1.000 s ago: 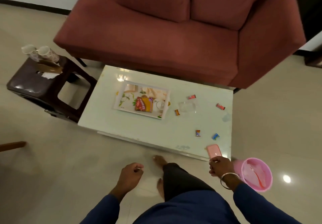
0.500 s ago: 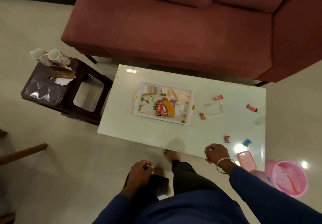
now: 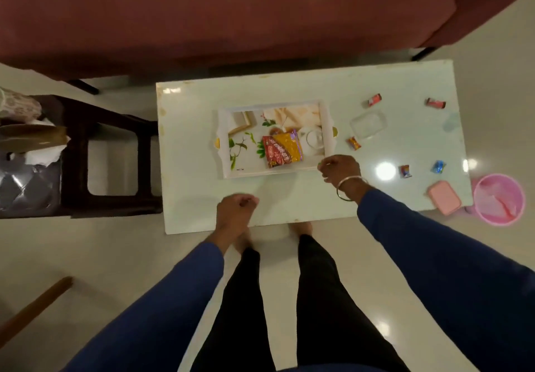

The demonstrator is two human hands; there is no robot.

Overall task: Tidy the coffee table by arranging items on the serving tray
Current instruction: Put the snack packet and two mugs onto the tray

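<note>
Now my right hand (image 3: 340, 168), fingers curled, sits at the tray's (image 3: 326, 128) lower-right corner; orange candy (image 3: 354, 143) just upper right; left hand (image 3: 235, 209) fisted, farther.

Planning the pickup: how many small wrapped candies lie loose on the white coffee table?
5. Two red ones near the far edge, an orange one beside the tray, and a red-blue one and a blue one toward the near right.
</note>
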